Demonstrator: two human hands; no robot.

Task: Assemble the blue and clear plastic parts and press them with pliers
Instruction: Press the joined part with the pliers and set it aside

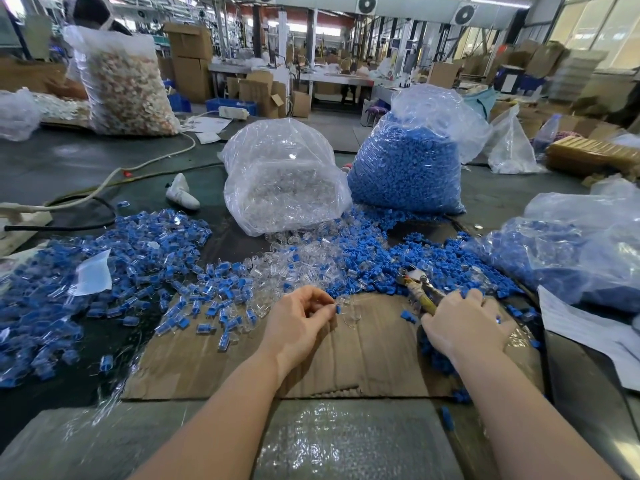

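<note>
While left hand [299,318] fingers pinch blue part [338,309] loosely, right hand [465,323] gripping pliers [420,287]: likely misaligned, dropped before pressing.

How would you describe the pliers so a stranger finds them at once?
Start at the flattened cardboard sheet before the person. At its far right edge, the right hand holds the pliers. They are the only metal tool among plastic parts, with worn yellow handles.
</note>
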